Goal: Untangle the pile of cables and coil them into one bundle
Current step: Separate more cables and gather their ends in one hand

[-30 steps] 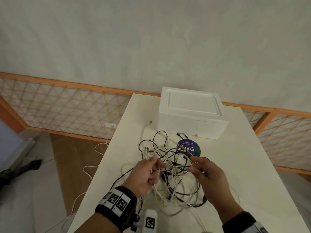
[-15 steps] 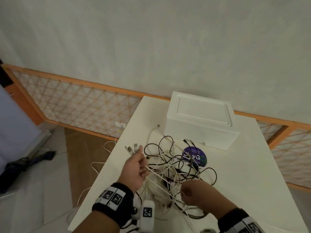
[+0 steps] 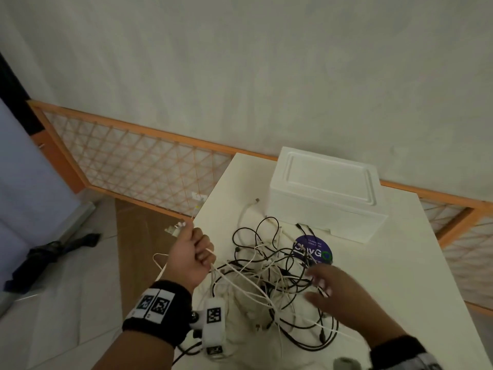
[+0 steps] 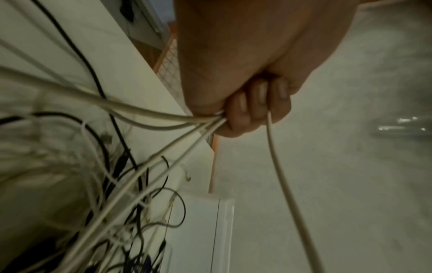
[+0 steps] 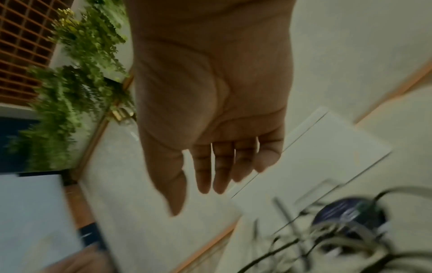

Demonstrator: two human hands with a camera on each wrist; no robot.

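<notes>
Pulling now would be the risky move, judging by how things lie. Largest first: the surface carries a white box at its far edge, and the pile of cables sits in the middle, just in front of the box, with black and white strands looped through one another. Some loops lie over a round purple sticker beside the box.

At the left edge of the surface the left hand is clenched around several white cables, their plugs sticking out past the fist and over the floor. These strands run taut from the fist into the tangle. The right hand hovers over the near right part of the pile, fingers released and spread, holding nothing.

With no hand steadying the heap, a harder tug from the left could drag the whole pile toward the left edge and off it, or cinch the crossings into tighter knots. A black loop caught on the white strands could ride along unnoticed. The white cable resting against the box could also snag there.
</notes>
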